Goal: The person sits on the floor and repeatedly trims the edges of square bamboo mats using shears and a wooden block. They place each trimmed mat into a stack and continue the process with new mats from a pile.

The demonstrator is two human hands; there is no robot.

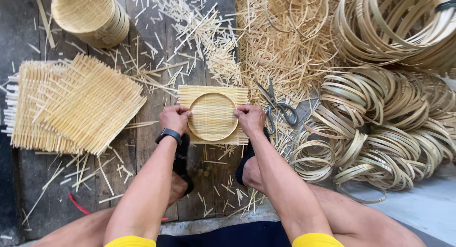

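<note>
A bamboo hoop point(213, 116) is pressed onto a square woven mat point(213, 92) between the left hand point(175, 119) and right hand point(250, 118), gripped at its sides. Scissors point(278, 106) lie just right of the right hand.

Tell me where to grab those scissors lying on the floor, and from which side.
Take the scissors by the dark looped handles, which lie at the end nearer the person, just beside the right hand. Come from above on that side; the blades point away, toward the bamboo scraps.

No pkgs, labels, signs or screens in view.
</note>
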